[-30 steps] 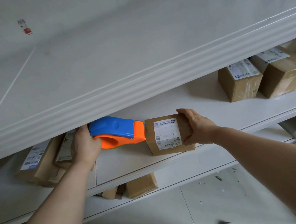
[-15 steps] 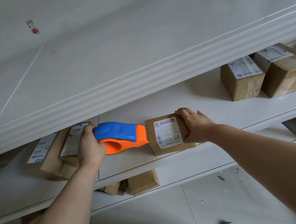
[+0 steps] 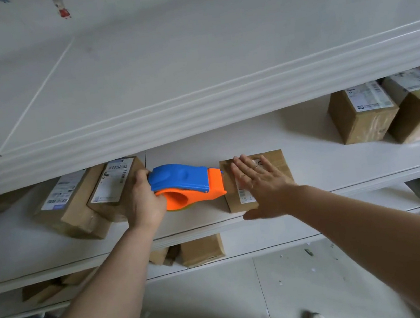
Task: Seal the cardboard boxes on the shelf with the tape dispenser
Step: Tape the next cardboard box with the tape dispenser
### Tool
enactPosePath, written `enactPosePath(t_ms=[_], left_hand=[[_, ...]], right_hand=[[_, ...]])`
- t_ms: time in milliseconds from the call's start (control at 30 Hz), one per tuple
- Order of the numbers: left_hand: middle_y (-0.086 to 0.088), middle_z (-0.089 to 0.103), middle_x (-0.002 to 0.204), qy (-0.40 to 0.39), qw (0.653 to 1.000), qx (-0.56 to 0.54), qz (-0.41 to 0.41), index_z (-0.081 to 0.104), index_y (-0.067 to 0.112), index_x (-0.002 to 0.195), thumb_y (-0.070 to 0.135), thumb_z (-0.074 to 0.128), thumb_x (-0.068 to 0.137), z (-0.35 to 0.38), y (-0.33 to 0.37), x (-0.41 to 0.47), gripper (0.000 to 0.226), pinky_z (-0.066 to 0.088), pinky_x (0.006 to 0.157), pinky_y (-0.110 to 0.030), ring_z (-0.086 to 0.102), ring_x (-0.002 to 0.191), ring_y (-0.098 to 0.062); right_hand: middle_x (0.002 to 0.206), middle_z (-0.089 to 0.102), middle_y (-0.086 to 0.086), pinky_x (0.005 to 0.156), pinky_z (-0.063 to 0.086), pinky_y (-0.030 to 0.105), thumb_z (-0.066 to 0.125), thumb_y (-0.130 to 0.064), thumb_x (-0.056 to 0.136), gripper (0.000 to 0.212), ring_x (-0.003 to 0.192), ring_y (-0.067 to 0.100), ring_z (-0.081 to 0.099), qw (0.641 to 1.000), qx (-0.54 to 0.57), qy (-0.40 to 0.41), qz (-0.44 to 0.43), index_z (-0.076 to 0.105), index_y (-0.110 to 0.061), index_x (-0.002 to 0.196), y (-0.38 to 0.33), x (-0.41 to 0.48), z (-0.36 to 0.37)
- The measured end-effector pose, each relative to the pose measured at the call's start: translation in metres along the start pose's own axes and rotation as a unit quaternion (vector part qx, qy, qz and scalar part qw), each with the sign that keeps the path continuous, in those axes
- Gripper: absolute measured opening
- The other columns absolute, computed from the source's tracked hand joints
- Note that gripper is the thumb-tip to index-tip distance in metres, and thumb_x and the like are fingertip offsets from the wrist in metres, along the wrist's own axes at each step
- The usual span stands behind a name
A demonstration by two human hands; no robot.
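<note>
A small cardboard box [image 3: 277,162] with a white label lies on the middle shelf [image 3: 319,168]. My right hand [image 3: 260,181] rests flat on its top with fingers spread, covering most of the label. My left hand [image 3: 145,202] grips the blue and orange tape dispenser [image 3: 185,184], whose orange front end touches the box's left side.
Two labelled boxes [image 3: 86,199] lie at the left of the shelf behind my left hand, two more [image 3: 366,114] at the right. The upper shelf edge [image 3: 197,109] overhangs close above. More boxes [image 3: 202,250] sit on the lower shelf. Floor below.
My right hand let go of the box's right side and now lies flat on its top. The dispenser stays against the box's left side.
</note>
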State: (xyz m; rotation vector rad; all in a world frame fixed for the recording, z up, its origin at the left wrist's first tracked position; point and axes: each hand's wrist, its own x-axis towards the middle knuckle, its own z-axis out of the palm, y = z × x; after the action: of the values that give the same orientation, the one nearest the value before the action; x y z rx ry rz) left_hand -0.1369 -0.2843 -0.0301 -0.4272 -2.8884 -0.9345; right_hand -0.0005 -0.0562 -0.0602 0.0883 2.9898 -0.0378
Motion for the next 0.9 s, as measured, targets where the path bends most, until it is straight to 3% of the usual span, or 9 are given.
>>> enactPosePath(t_ms=[100,200,333,433,500,600,667,800,900], left_hand=[[-0.005,0.055,0.088,-0.006,1.0,-0.007,-0.007,0.049,0.009,0.109,-0.004,0.055,0.081,0.002,0.0,-0.003,0.032,0.04,0.065,-0.032,0.051,0.079,-0.025],[-0.003,0.054,0.088,-0.019,1.0,-0.016,-0.012,0.048,0.01,0.109,-0.002,0.056,0.082,0.004,-0.002,-0.004,0.031,0.04,0.065,-0.033,0.056,0.083,-0.029],[-0.006,0.06,0.097,-0.006,1.0,-0.004,0.004,0.048,0.012,0.115,-0.001,0.058,0.08,-0.002,0.002,-0.007,0.039,0.04,0.066,-0.032,0.059,0.091,-0.032],[0.001,0.059,0.099,0.054,0.997,-0.05,0.014,0.051,0.017,0.118,0.001,0.059,0.077,-0.011,0.017,-0.009,0.045,0.043,0.071,-0.032,0.058,0.095,-0.029],[0.009,0.056,0.1,0.078,0.992,-0.101,0.021,0.053,0.02,0.119,0.002,0.061,0.074,-0.011,0.034,-0.013,0.049,0.046,0.076,-0.033,0.058,0.097,-0.025],[0.013,0.058,0.105,0.08,0.984,-0.153,0.052,0.055,0.024,0.12,0.004,0.064,0.07,0.0,0.061,-0.016,0.055,0.047,0.08,-0.031,0.057,0.098,-0.017],[0.01,0.061,0.104,0.039,0.98,-0.185,0.068,0.056,0.026,0.118,0.011,0.066,0.068,0.009,0.078,-0.016,0.054,0.048,0.08,-0.03,0.058,0.097,-0.016],[0.009,0.063,0.083,-0.055,0.978,-0.185,0.082,0.055,0.03,0.098,0.009,0.063,0.073,0.026,0.106,-0.022,0.034,0.045,0.068,-0.024,0.062,0.084,-0.022],[0.007,0.061,0.081,-0.047,0.979,-0.181,0.085,0.055,0.024,0.101,0.005,0.061,0.075,0.028,0.117,-0.025,0.032,0.042,0.067,-0.024,0.06,0.08,-0.021]], right_hand=[[0.159,-0.023,0.007,0.119,-0.01,0.047,0.057,-0.065,0.08,0.117,0.146,0.022,-0.022,1.0,-0.025,0.0,0.006,-0.02,-0.01,0.15,-0.007,0.003,-0.005],[0.16,-0.018,0.011,0.117,-0.003,0.058,0.065,-0.058,0.075,0.124,0.147,0.029,-0.017,0.998,0.011,-0.014,0.065,-0.02,-0.009,0.15,-0.016,0.026,-0.015],[0.15,0.024,0.006,0.105,0.012,0.075,0.068,-0.037,0.074,0.111,0.139,0.031,0.022,0.992,0.029,-0.047,0.118,-0.006,-0.015,0.153,-0.024,0.041,-0.022],[0.137,0.034,0.0,0.105,0.028,0.064,0.078,-0.036,0.057,0.11,0.129,0.026,0.034,0.984,0.141,0.014,0.11,0.017,-0.025,0.148,-0.006,0.035,-0.034],[0.131,0.038,-0.003,0.099,0.044,0.043,0.08,-0.026,0.047,0.107,0.121,0.02,0.043,0.93,0.346,0.079,0.09,0.027,-0.027,0.14,0.01,0.025,-0.038],[0.12,0.046,-0.006,0.083,0.046,0.015,0.085,0.003,0.053,0.106,0.108,0.011,0.053,0.838,0.535,0.079,0.068,0.027,-0.021,0.138,0.034,0.002,-0.027],[0.123,0.047,-0.004,0.087,0.047,0.02,0.085,0.01,0.055,0.11,0.114,0.015,0.051,0.814,0.572,0.066,0.074,0.023,-0.021,0.14,0.051,-0.012,-0.014],[0.137,0.042,-0.003,0.095,0.049,0.039,0.089,-0.006,0.042,0.133,0.123,0.018,0.05,0.778,0.619,0.059,0.094,0.01,-0.031,0.147,0.072,-0.024,-0.008],[0.135,0.048,-0.006,0.096,0.049,0.04,0.088,-0.015,0.04,0.125,0.122,0.018,0.052,0.788,0.6,0.09,0.104,0.021,-0.034,0.143,0.073,-0.027,-0.005]])
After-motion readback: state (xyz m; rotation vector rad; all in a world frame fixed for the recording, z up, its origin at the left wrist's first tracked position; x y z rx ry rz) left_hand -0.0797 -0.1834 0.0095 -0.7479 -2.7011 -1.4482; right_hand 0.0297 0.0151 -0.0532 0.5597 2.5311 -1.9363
